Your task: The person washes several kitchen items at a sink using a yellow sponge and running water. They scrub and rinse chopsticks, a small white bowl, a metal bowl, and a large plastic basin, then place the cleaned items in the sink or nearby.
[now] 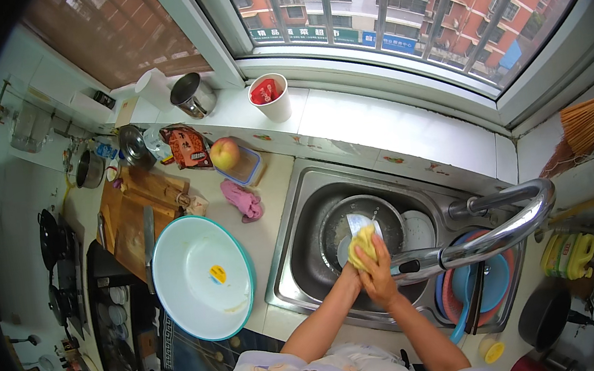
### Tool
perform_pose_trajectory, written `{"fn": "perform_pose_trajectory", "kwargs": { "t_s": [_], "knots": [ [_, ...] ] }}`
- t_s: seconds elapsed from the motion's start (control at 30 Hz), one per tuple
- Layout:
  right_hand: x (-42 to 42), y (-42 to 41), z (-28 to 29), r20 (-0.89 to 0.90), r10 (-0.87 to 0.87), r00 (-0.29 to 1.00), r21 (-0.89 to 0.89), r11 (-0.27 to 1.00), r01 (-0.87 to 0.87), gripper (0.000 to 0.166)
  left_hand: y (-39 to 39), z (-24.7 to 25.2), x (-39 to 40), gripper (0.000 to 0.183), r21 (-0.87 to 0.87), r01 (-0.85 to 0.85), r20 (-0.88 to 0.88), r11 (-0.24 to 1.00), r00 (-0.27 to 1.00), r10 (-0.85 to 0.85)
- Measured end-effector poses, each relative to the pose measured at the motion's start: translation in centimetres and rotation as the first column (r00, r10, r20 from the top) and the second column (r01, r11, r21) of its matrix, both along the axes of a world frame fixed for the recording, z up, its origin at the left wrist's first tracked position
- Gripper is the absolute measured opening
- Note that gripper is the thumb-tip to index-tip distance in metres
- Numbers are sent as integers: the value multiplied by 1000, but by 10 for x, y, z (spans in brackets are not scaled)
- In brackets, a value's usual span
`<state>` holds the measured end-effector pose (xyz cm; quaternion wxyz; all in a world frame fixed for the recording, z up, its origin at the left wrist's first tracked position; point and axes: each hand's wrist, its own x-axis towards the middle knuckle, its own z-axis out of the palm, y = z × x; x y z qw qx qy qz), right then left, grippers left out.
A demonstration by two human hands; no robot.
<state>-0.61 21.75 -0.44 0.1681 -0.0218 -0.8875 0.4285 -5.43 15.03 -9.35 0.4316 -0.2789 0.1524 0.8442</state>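
Note:
My right hand is closed around a crumpled yellow cloth over the sink. Against it lies my left hand, whose fingers are mostly hidden behind the right hand and the cloth. Just beyond the cloth shows a white bowl with a blue pattern; whether the left hand grips it is hidden. Below is a round metal basin in the stainless steel sink, with water and dishes in it. White plates rest to its right. The chrome faucet reaches in beside my right hand.
A large white basin with a teal rim stands left of the sink, beside a knife on a wooden cutting board. A pink cloth and a peach lie behind. Colanders and a blue ladle occupy the right sink side.

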Motion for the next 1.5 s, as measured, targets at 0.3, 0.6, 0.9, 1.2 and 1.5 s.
{"fn": "perform_pose_trajectory", "kwargs": {
  "t_s": [0.3, 0.6, 0.9, 1.2, 1.5],
  "knots": [
    [40, 10, -10, 74, 95, 993, 41, 994, -98, 35, -10, 32, 3, 32, 352, 47, 145, 935, 984, -104],
    [-36, 21, 23, -118, -91, 989, 48, 994, 97, 29, -19, 48, 5, 34, -23, 275, 88, 961, 958, -272],
    [-50, 52, 17, 448, 332, 830, -879, 337, 339, 29, -44, 49, -8, 35, -8, 505, -276, 863, 828, -487],
    [10, -9, -15, 352, -145, 925, -764, 527, 373, 34, -30, 21, 4, 26, 263, -35, 222, 964, 975, -25],
    [-5, -12, 24, 216, -236, 947, -658, 682, 320, 41, -30, 14, 10, 19, -7, 119, 41, 993, 992, -119]
  ]
}}
